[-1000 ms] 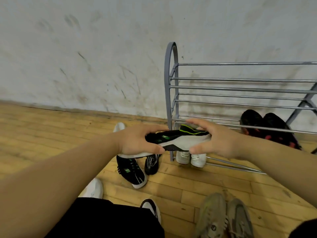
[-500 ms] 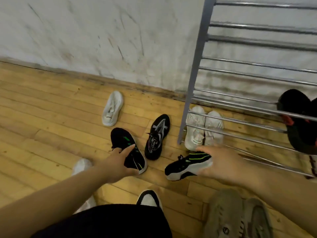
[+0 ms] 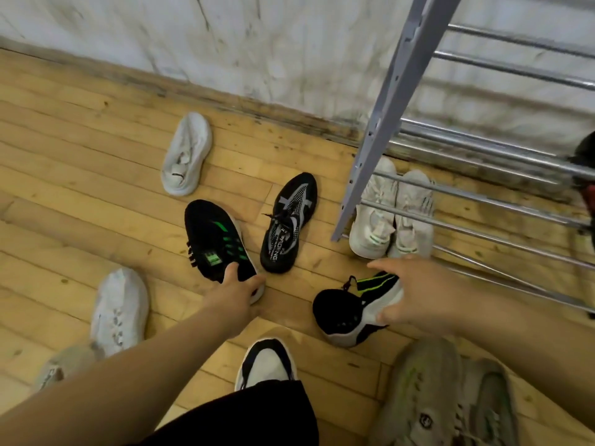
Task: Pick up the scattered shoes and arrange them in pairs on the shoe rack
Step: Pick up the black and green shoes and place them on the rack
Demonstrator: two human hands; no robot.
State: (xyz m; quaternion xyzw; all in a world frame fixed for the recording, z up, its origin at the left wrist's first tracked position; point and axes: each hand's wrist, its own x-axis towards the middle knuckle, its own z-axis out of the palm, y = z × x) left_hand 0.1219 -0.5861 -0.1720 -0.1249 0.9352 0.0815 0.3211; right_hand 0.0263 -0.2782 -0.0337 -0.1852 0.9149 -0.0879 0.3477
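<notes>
Nearest, at the bottom right, a pair of worn grey-olive lace-up sneakers (image 3: 450, 400) stands side by side, and at the bottom centre the white toe of a black-trimmed shoe (image 3: 265, 362) pokes out from under black fabric. At the near left lies a white knit sneaker (image 3: 120, 310), with another pale shoe (image 3: 61, 365) blurred just nearer.

The right hand (image 3: 415, 294) is clamped on the heel end of a black sneaker with a white sole and yellow-green stripes (image 3: 347, 310), thumb on the near side and fingers over the top; whether the shoe rests on the wooden plank floor (image 3: 80, 194) or is just off it, I cannot tell. The left hand (image 3: 233, 296) reaches to the heel of a black sneaker with green stripes and a white sole (image 3: 215, 243) lying on the floor; its fingers are bent at the heel collar, touching it, but a firm grip is not clear.

Just right of that shoe lies a black mesh sneaker with grey markings (image 3: 288, 223). Farther left, a single white knit sneaker (image 3: 186, 154) lies near the wall. At the right, a pair of white sneakers (image 3: 391, 214) sits together on the lowest bars of the grey metal shoe rack (image 3: 386, 101), and a dark shoe (image 3: 586, 162) shows at the right edge.
</notes>
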